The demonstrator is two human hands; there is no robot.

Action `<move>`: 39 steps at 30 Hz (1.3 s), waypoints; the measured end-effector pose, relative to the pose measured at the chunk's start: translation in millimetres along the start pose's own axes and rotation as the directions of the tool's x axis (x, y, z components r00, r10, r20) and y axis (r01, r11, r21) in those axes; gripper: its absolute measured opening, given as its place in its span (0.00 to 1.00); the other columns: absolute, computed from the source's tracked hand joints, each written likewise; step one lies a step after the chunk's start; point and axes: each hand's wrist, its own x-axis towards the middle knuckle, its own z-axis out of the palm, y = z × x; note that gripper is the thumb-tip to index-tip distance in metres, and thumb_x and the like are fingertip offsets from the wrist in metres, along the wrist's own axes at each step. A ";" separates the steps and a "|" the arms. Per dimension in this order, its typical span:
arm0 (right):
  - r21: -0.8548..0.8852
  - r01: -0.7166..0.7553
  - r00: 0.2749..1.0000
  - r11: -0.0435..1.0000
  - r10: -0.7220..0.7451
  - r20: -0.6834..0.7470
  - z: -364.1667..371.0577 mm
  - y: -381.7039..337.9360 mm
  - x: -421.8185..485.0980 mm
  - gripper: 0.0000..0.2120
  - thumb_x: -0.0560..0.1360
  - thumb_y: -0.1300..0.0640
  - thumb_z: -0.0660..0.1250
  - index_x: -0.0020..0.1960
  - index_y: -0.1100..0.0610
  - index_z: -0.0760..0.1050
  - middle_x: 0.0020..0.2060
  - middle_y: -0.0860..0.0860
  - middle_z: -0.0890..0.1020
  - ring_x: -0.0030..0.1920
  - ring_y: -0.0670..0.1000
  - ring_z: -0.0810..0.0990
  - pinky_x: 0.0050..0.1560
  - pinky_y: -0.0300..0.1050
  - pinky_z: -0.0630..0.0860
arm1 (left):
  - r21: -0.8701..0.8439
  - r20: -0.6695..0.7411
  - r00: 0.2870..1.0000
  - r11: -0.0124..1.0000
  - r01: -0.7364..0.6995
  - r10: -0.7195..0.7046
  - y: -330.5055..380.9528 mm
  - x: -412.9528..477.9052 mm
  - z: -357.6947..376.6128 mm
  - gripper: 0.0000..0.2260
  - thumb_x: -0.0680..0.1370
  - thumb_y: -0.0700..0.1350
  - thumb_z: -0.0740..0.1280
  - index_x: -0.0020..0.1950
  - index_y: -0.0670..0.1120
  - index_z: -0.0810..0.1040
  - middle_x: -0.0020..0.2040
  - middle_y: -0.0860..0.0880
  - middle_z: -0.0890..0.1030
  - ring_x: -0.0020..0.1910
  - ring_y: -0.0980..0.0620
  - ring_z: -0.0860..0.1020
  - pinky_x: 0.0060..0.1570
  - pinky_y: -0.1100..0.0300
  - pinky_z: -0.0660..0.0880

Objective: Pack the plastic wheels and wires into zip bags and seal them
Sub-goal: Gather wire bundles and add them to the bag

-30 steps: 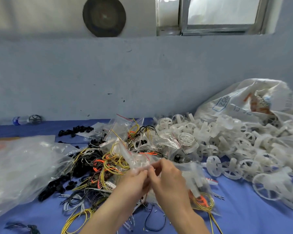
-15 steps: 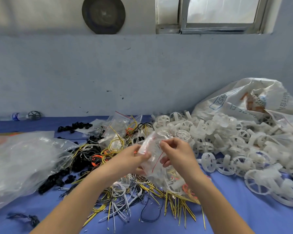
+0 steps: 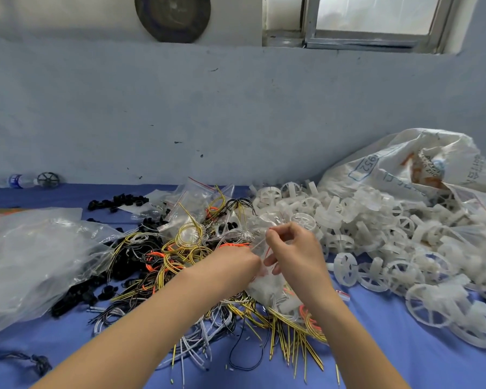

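My two bare hands and forearms

My left hand (image 3: 236, 265) and right hand (image 3: 292, 251) are bare. My left forearm (image 3: 152, 327) and right forearm (image 3: 348, 332) are bare too, from the wrists right down to the bottom edge of the view. Both arms look slim and smooth; finer detail on my fingers is too blurred to tell.

Glossy clear plastic zip bag (image 3: 260, 284), matt cloth (image 3: 376, 355)

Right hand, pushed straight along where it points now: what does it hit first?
The zip bag it pinches. Beyond that, the right hand aims forward-left at the bagged wires, likely before the wheel pile; depth is unclear.
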 end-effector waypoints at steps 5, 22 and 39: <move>-0.061 0.044 0.999 0.997 -0.042 0.030 6.4 3.3 -5.8 0.02 0.76 0.54 0.68 0.44 0.49 0.79 0.35 0.48 0.84 0.35 0.49 0.83 0.38 0.52 0.81 | -0.245 0.113 0.992 0.969 -0.017 0.046 0.0 8.4 -6.1 0.04 0.79 0.37 0.61 0.52 0.41 0.75 0.39 0.48 0.74 0.38 0.49 0.72 0.41 0.57 0.74; -0.016 0.098 0.988 0.995 -0.095 0.118 -12.8 6.7 9.6 0.07 0.82 0.54 0.63 0.50 0.48 0.80 0.40 0.47 0.84 0.32 0.46 0.82 0.30 0.35 0.71 | -0.974 0.159 0.968 0.190 0.122 0.194 -31.4 -11.3 17.4 0.09 0.79 0.43 0.68 0.58 0.51 0.81 0.57 0.52 0.83 0.56 0.56 0.81 0.53 0.64 0.77; -0.144 -0.047 0.875 0.988 0.110 0.471 -2.6 16.6 52.4 0.12 0.80 0.49 0.67 0.52 0.57 0.83 0.44 0.59 0.85 0.38 0.51 0.79 0.41 0.53 0.79 | -0.823 -0.039 0.983 0.563 0.070 -0.179 -27.1 -58.2 8.2 0.07 0.80 0.51 0.65 0.49 0.49 0.81 0.46 0.47 0.84 0.36 0.47 0.77 0.37 0.56 0.75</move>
